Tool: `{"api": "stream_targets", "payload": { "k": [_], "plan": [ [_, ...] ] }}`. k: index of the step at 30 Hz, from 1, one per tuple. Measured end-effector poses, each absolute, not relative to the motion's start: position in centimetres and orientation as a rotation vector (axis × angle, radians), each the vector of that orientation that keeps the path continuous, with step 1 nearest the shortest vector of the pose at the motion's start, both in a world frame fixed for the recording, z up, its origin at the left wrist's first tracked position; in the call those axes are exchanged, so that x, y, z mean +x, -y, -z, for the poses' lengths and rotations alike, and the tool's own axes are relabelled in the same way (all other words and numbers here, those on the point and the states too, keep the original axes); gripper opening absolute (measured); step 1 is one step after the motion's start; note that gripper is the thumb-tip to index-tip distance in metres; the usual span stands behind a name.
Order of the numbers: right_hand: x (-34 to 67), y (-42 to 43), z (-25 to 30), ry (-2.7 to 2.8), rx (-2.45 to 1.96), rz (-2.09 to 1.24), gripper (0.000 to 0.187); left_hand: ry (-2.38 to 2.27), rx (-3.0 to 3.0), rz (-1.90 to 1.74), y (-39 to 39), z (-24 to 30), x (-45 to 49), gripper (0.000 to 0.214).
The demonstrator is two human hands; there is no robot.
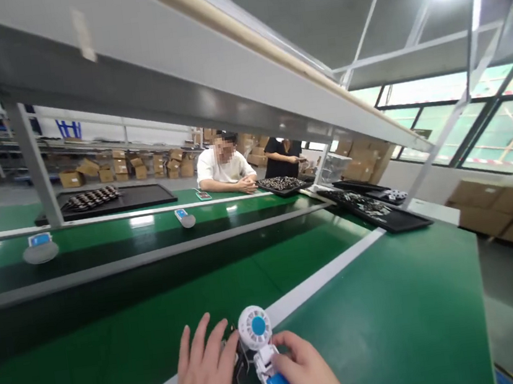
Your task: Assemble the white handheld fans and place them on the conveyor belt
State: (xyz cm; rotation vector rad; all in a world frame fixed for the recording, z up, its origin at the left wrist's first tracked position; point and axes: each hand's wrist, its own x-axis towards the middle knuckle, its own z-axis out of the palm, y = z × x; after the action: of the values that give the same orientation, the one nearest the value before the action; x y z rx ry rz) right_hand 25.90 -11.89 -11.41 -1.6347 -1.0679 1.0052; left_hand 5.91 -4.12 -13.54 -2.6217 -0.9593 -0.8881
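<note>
At the near edge of the green table, my right hand [306,366] is closed around a small handheld fan [258,327] with a white round head and a blue handle. Its fingers grip the white neck, just under the head. My left hand [208,372] is spread flat to the left of the fan, palm down, with fingertips close to the fan head. Between the two hands lie thin dark pieces, perhaps wires or clips, partly hidden by the left fingers; I cannot make out what they are.
A green conveyor belt [220,277] runs beyond my hands, and farther off lie two blue-and-white fans, one nearer the middle [185,217]. Black trays of small parts [365,206] stand at the right. An overhead shelf [224,77] crosses above. Two people are across the table.
</note>
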Motion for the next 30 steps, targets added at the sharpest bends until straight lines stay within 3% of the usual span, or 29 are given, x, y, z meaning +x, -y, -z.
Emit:
{"api": "stream_targets", "payload": {
  "k": [7, 12, 24, 30],
  "plan": [
    [25.7, 13.3, 10.9, 1.340, -1.711, -0.695, 0.011, 0.887, -2.867, 0.889, 4.6, 11.6, 6.6, 0.036],
    [25.7, 13.1, 10.8, 1.360, -1.740, -0.656, 0.015, 0.845, -2.825, 1.025, 5.2, 11.0, 6.4, 0.028],
    [25.6, 12.9, 11.2, 1.427, -1.619, -0.615, 0.016, 0.740, -2.932, 1.093, 5.9, 10.3, 6.0, 0.026],
    [23.9, 13.2, 11.0, 1.340, -1.516, -0.537, 0.015, 1.084, -2.962, 1.220, 6.0, 10.6, 6.2, 0.020]
  ]
}}
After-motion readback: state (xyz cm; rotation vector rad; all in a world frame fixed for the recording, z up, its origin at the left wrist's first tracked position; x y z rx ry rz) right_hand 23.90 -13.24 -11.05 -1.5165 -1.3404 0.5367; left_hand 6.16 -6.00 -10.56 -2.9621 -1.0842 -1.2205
